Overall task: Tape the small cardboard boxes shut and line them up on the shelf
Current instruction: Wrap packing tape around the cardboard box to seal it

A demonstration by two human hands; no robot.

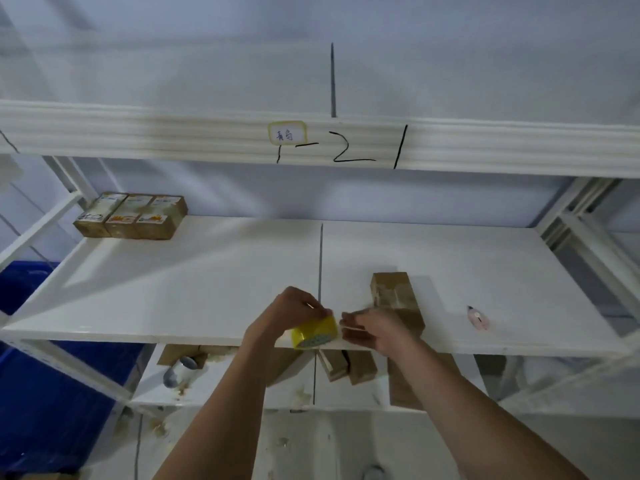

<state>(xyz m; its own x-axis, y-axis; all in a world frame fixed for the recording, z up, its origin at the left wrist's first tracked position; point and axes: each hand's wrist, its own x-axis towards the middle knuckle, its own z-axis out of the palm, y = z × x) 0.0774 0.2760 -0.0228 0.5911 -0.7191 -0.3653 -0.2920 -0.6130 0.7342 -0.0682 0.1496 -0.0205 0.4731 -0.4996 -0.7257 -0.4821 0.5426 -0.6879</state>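
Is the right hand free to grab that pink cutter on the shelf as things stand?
Probably not right away. The right hand is pinching the tape end pulled from the yellow tape roll, which the left hand grips. The pink cutter lies unobstructed on the shelf to its right.

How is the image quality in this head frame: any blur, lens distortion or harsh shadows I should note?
Head view: wide-angle bending curves the upper shelf beam and splays the uprights; the whole frame is soft, with the right edge smeared; lighting is even, a faint diagonal shadow crossing the shelf board; the tape roll in the left hand stays legible.
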